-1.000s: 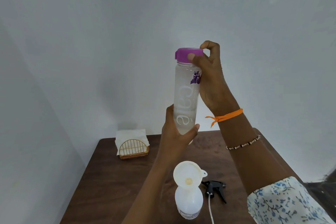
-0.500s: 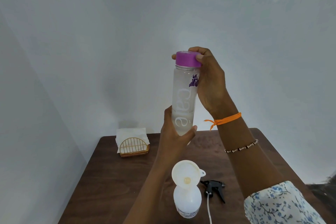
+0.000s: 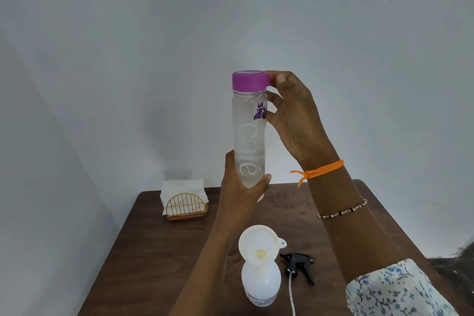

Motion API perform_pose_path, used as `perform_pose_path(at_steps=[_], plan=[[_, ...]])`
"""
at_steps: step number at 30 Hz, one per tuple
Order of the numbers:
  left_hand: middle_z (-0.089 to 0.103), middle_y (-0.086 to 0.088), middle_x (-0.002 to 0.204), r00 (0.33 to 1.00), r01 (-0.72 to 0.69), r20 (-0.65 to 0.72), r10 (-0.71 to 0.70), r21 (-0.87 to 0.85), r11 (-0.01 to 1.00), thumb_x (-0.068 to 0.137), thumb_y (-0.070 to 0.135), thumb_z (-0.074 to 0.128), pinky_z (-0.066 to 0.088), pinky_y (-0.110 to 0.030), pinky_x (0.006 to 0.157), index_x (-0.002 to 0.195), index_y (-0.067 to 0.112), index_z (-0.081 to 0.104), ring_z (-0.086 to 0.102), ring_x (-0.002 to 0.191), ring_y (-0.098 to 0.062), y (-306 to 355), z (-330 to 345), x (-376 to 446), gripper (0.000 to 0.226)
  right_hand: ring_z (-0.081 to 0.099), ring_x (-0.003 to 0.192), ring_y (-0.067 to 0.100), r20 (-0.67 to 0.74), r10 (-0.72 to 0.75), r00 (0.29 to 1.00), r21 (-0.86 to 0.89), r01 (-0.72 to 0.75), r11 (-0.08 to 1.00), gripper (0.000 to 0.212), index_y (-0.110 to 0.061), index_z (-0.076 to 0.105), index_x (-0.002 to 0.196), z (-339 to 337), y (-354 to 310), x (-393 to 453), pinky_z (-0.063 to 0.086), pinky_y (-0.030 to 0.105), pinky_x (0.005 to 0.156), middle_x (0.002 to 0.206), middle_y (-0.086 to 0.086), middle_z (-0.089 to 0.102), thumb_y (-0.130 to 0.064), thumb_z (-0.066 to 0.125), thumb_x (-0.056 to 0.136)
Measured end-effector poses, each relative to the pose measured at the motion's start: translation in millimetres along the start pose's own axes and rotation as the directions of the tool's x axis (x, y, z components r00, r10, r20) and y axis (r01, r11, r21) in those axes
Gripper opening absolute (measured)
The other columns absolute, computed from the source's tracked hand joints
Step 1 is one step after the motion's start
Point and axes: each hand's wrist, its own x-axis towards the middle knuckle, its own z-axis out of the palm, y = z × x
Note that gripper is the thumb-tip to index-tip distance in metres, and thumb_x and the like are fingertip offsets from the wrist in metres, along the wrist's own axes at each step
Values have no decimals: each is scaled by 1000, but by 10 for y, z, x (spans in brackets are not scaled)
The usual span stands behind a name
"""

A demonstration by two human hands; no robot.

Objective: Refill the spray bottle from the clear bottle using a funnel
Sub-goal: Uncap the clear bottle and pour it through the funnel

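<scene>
A clear bottle (image 3: 248,136) with white lettering is held upright above the table. My left hand (image 3: 241,185) grips its lower end. My right hand (image 3: 292,115) holds the purple cap (image 3: 250,81) from the right side, thumb and fingers curled round it. The cap sits on the bottle's neck. Below, the white spray bottle (image 3: 260,282) stands on the table with a white funnel (image 3: 259,244) seated in its neck. Its black trigger head (image 3: 298,263) with a white tube lies on the table just to the right.
A brown wooden table (image 3: 159,259) stands against a white wall corner. A gold wire napkin holder (image 3: 186,206) with white napkins sits at the table's back left.
My right hand has turned round the purple cap, from fingers over the top to a grip on its right side. The bottle stays upright in my left hand.
</scene>
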Motion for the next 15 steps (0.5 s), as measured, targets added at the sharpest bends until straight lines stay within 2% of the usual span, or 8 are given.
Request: perform_pose_path(at_steps=[2, 4, 6, 9, 11, 13, 15], plan=[[35, 29, 97, 1000, 10, -10, -10, -11, 1000, 78, 25, 72, 36, 7, 56, 115, 37, 25, 44, 84, 11, -1, -5, 5, 60, 59, 101, 14, -10, 15, 1000, -35, -15, 999, 22, -18, 57, 102, 15, -6, -11, 54, 36, 86, 107, -3, 62, -32, 44, 91], [37, 23, 102, 1000, 15, -14, -15, -5, 1000, 79, 25, 72, 37, 4, 57, 118, 34, 27, 45, 84, 10, -1, -15, 15, 60, 59, 101, 12, -7, 22, 1000, -112, -23, 993, 19, -17, 56, 109, 43, -7, -17, 53, 34, 86, 110, -2, 61, -27, 47, 96], [37, 24, 102, 1000, 7, -8, -7, 15, 1000, 78, 25, 72, 36, 4, 57, 119, 34, 27, 45, 84, 10, -3, -25, 18, 61, 60, 95, 8, -6, 17, 1000, -216, -18, 976, 24, -16, 54, 116, 87, -5, -33, 53, 27, 82, 110, -1, 61, -24, 52, 94], [34, 25, 101, 1000, -8, 19, 7, 50, 999, 78, 27, 72, 36, 5, 57, 122, 33, 27, 44, 85, 12, 0, -25, 7, 64, 59, 89, 9, -25, 11, 1000, -334, -19, 942, 40, -12, 53, 120, 165, 24, -50, 51, 17, 71, 104, 1, 60, -29, 64, 86], [36, 25, 102, 1000, -8, 29, 7, 46, 999, 77, 28, 73, 36, 5, 58, 118, 36, 26, 45, 86, 11, -6, -18, -1, 63, 59, 90, 12, -74, -9, 997, -371, -19, 929, 46, -11, 52, 119, 195, 38, -44, 50, 13, 66, 109, 8, 57, -32, 69, 81], [39, 20, 107, 1000, -5, 26, 4, 39, 999, 76, 27, 74, 36, 4, 59, 116, 36, 26, 47, 87, 9, -18, -4, -3, 63, 59, 95, 15, -100, -17, 995, -342, -19, 939, 54, -14, 50, 124, 195, 53, -37, 51, 15, 67, 117, 9, 56, -31, 72, 78], [38, 19, 110, 1000, 3, 19, -4, 55, 998, 76, 28, 74, 34, 4, 61, 118, 36, 26, 46, 87, 10, -24, -2, -1, 64, 58, 98, 15, -112, -16, 994, -300, -18, 954, 62, -20, 44, 126, 181, 66, -46, 54, 23, 71, 119, 6, 54, -30, 74, 73]])
